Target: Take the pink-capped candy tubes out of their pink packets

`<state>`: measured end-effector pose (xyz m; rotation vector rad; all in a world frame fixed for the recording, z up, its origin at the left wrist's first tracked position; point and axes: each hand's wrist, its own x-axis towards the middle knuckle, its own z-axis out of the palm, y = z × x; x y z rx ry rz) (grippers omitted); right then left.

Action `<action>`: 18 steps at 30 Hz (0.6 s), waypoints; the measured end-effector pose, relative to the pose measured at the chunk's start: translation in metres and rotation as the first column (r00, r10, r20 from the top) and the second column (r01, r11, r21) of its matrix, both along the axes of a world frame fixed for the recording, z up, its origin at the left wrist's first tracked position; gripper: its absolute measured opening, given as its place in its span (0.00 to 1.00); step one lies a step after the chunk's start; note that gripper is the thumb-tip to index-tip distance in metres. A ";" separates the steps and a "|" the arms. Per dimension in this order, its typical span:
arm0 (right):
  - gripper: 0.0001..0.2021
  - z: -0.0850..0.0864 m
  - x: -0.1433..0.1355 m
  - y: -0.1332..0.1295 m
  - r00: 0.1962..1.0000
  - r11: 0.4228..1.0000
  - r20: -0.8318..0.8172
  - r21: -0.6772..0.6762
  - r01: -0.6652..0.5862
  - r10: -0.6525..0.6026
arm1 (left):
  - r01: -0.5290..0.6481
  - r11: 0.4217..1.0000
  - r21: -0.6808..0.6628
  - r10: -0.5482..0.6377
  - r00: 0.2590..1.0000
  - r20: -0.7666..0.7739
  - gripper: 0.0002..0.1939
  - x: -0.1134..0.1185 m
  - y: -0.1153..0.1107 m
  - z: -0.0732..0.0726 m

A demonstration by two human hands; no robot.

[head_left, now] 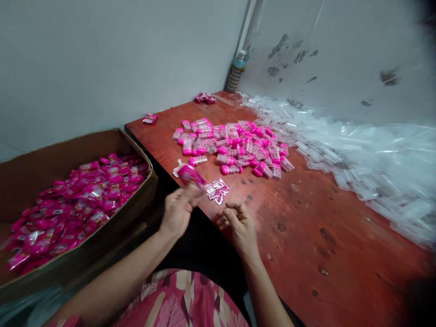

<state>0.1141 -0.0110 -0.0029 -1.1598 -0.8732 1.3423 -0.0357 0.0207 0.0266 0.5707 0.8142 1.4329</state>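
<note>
Pale walls meet in a corner behind a reddish desk, its surface marked with dark spots. One pink packet, blurred, is in the left hand, above the desk's near edge; the fingers close on its lower end. The right hand is at the same edge, fingers loosely curled and thumb near them; whether they pinch anything I cannot tell.

Between the hands and the bottles lies one small pile of flat pink wrappers, too overlapped to count. One torn white scrap lies partly behind the packet.

Farther in, dozens of small clear bottles with pink caps lie heaped, holding little pale pink balls; overlap prevents an exact count. One pink pack lies near the far left corner, and a small cluster of pink packs lies by the wall. One clear drink bottle stands in one woven holder in the corner.

Along the right, many clear plastic sleeves form a long heap. Left of the desk, one open cardboard box contains a great many pink packets.
</note>
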 end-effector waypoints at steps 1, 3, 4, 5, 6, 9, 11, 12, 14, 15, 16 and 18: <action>0.11 -0.001 0.002 0.000 1.000 1.000 0.014 -0.018 0.007 -0.007 | -0.104 0.992 0.074 0.105 0.994 -0.017 0.14 -0.010 0.003 0.002; 0.10 -0.003 0.006 0.000 0.998 0.998 0.050 -0.049 0.027 -0.025 | -0.216 0.958 0.189 0.239 0.965 -0.108 0.21 -0.026 0.012 0.002; 0.10 -0.004 0.007 0.001 0.997 0.998 0.070 -0.058 0.035 -0.031 | -0.188 0.955 0.228 0.240 0.943 -0.230 0.21 -0.028 0.017 -0.002; 0.10 -0.005 0.008 0.001 0.995 0.997 0.090 -0.062 0.039 -0.033 | -0.120 0.957 0.263 0.217 0.899 -0.379 0.21 -0.028 0.022 -0.008; 0.10 -0.005 0.009 0.002 0.993 0.997 0.109 -0.062 0.039 -0.032 | -0.018 0.958 0.288 0.179 0.821 -0.542 0.20 -0.024 0.027 -0.015; 0.11 -0.004 0.009 0.003 0.988 0.999 0.156 -0.049 0.024 -0.016 | 0.282 0.899 0.336 0.181 0.459 -0.870 0.19 -0.004 0.042 -0.040; 0.11 -0.003 0.010 0.002 0.982 0.999 0.189 -0.044 0.025 -0.016 | 0.391 0.858 0.332 0.255 0.238 -0.937 0.16 0.008 0.050 -0.053; 0.11 -0.002 0.011 0.002 0.979 0.999 0.204 -0.044 0.030 -0.020 | 0.418 0.847 0.328 0.291 0.151 -0.945 0.15 0.012 0.052 -0.059; 0.11 -0.002 0.013 0.002 0.974 0.998 0.225 -0.043 0.041 -0.031 | 0.442 0.835 0.328 0.344 0.047 -0.938 0.12 0.015 0.055 -0.065; 0.11 -0.002 0.014 0.003 0.972 0.998 0.234 -0.041 0.044 -0.033 | 0.441 0.831 0.339 0.366 0.027 -0.930 0.12 0.015 0.055 -0.067; 0.11 -0.003 0.014 0.005 0.970 0.998 0.242 -0.038 0.045 -0.035 | 0.435 0.827 0.356 0.384 0.025 -0.923 0.11 0.014 0.055 -0.068; 0.10 -0.005 0.013 0.011 0.966 0.997 0.251 -0.016 0.069 -0.063 | 0.417 0.814 0.405 0.420 0.059 -0.906 0.11 0.013 0.054 -0.068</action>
